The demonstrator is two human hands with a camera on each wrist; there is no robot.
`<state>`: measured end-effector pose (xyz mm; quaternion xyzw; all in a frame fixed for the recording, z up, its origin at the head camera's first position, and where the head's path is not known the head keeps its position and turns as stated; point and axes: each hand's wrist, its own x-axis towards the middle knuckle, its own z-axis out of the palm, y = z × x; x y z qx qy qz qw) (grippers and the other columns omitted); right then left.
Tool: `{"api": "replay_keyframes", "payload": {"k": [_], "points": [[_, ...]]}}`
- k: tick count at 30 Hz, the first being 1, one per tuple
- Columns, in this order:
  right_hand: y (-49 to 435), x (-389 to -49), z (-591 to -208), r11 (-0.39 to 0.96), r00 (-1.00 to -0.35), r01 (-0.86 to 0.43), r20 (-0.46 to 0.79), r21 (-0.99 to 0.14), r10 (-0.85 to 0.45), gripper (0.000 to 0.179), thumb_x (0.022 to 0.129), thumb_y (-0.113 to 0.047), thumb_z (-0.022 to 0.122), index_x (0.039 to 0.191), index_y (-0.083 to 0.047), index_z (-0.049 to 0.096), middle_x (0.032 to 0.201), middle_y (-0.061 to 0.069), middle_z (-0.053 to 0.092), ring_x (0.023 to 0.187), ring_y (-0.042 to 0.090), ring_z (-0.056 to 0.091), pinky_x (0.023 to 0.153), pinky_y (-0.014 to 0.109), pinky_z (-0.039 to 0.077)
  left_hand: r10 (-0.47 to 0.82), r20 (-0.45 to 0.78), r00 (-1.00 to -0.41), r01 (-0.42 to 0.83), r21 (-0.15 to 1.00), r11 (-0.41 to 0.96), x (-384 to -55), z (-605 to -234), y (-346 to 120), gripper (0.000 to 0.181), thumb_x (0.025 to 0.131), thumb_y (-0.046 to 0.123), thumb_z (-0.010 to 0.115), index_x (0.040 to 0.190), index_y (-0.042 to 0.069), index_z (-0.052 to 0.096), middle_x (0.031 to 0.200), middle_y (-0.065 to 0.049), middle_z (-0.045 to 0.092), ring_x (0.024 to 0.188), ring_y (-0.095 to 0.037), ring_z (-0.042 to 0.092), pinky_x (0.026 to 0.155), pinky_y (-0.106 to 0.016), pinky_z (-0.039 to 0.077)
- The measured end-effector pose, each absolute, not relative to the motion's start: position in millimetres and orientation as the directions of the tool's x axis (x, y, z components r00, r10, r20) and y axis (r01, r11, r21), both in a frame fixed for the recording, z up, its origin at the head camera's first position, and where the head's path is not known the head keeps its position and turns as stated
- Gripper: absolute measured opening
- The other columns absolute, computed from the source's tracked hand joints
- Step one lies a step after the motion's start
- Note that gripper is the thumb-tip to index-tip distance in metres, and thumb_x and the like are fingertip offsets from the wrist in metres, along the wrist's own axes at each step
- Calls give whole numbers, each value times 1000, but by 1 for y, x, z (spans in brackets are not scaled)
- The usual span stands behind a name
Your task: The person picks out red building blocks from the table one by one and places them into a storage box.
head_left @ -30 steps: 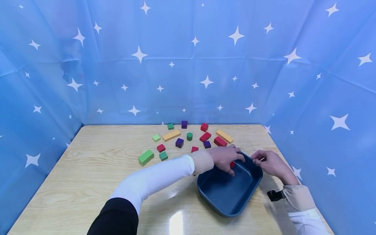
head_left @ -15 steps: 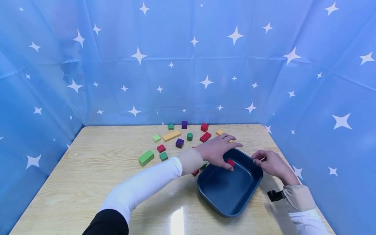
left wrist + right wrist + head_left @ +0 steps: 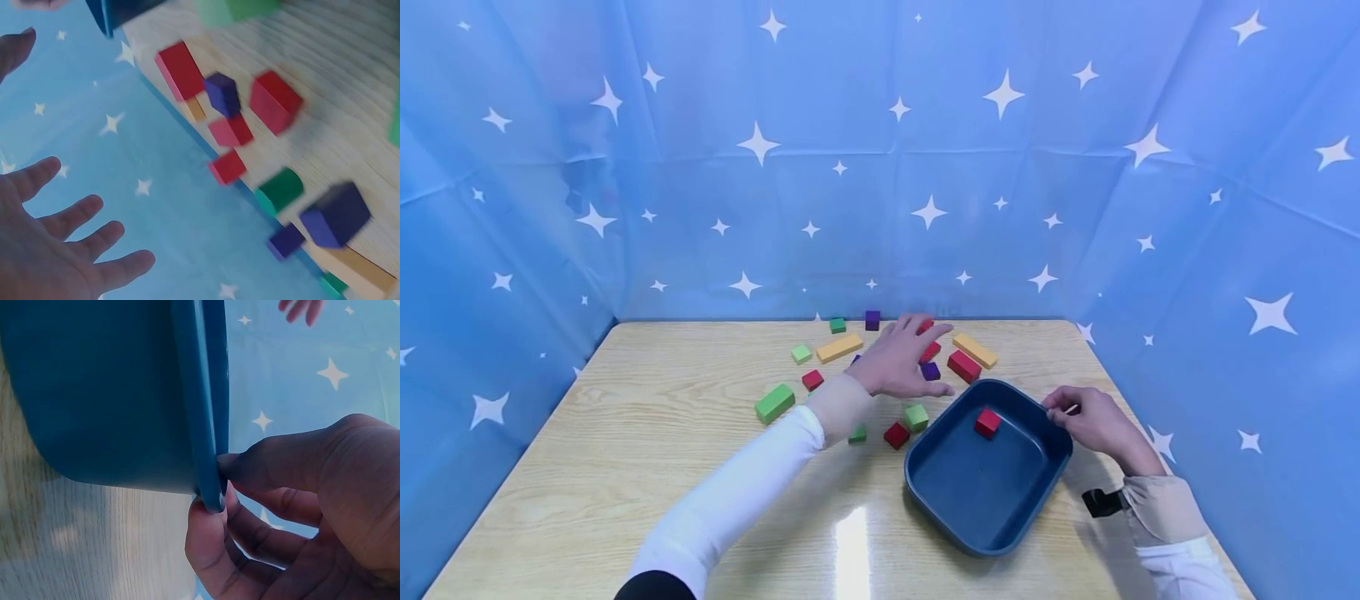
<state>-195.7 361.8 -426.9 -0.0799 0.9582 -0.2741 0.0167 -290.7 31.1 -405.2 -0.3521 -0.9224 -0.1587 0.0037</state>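
Note:
With fingers spread and nothing between them, my left hand hovers over the scattered blocks, left of a dark blue tray. The left wrist view shows the same hand with its fingers extended. My right hand pinches the tray's far right corner; in the right wrist view, thumb and forefinger meet on the rim. One red block lies inside the tray, toward its far side. Just left of the tray are a light green block and a dark red block. My left hand covers some blocks.
Behind the tray lie a red block and a yellow plank. Farther left are another yellow plank and a long light green block. A green cylinder shows in the left wrist view. A starry blue curtain borders the table.
My left hand has come out of the tray and moved left over the blocks, its fingers spreading. The red block in the tray is now uncovered. My right hand stays on the rim.

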Motion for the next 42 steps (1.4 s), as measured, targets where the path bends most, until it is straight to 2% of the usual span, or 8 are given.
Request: {"api": "replay_keyframes", "payload": {"k": [6, 11, 17, 23, 30, 34, 42], "points": [[360, -195, -427, 842, -989, -119, -11, -526, -147, 13, 95, -6, 62, 102, -4, 72, 92, 8, 70, 80, 17, 63, 62, 26, 48, 579, 144, -802, 592, 319, 740, -297, -410, 7, 101, 79, 71, 73, 161, 35, 28, 166, -5, 29, 154, -30, 24, 126, -61, 24], [359, -195, -427, 839, -989, -116, -15, -531, -146, 14, 94, -6, 61, 102, -4, 72, 92, 7, 70, 81, 17, 63, 62, 26, 48, 536, 158, -829, 557, 310, 770, -301, -411, -12, 98, 80, 69, 74, 161, 36, 29, 165, -7, 30, 153, -31, 26, 123, -60, 30], [359, -195, -427, 839, -989, -121, -11, -530, -149, 13, 94, -6, 62, 102, -5, 72, 92, 7, 71, 81, 17, 64, 63, 26, 48, 499, 168, -850, 525, 337, 782, -305, -412, -34, 96, 80, 69, 74, 159, 32, 33, 163, -7, 33, 151, -32, 29, 118, -58, 38], [360, -196, -428, 839, -989, -116, -15, -532, -146, 14, 94, -6, 62, 103, -5, 72, 93, 8, 71, 82, 17, 64, 62, 26, 48, 447, 147, -883, 468, 354, 810, -309, -417, -55, 97, 81, 66, 75, 160, 28, 33, 164, -11, 31, 151, -37, 28, 119, -62, 36], [360, -195, -428, 840, -991, -107, -16, -532, -136, 13, 95, -6, 62, 102, -5, 72, 92, 6, 71, 81, 17, 63, 62, 26, 47, 385, 93, -918, 391, 367, 844, -310, -429, -75, 99, 79, 66, 76, 160, 27, 33, 162, -13, 33, 148, -39, 32, 113, -60, 44], [360, -194, -427, 838, -991, -103, -18, -536, -134, 12, 95, -7, 62, 102, -5, 72, 93, 6, 72, 81, 17, 62, 61, 26, 46, 357, 51, -933, 349, 379, 857, -310, -436, -85, 97, 80, 63, 77, 159, 22, 37, 160, -16, 36, 146, -39, 36, 109, -60, 47], [359, -195, -427, 837, -991, -97, -29, -539, -133, 13, 95, -7, 62, 104, -3, 71, 93, 7, 71, 82, 19, 63, 62, 26, 48, 307, -40, -951, 274, 353, 895, -310, -446, -100, 87, 83, 54, 79, 151, 12, 47, 144, -21, 48, 129, -39, 49, 100, -55, 54]]}}
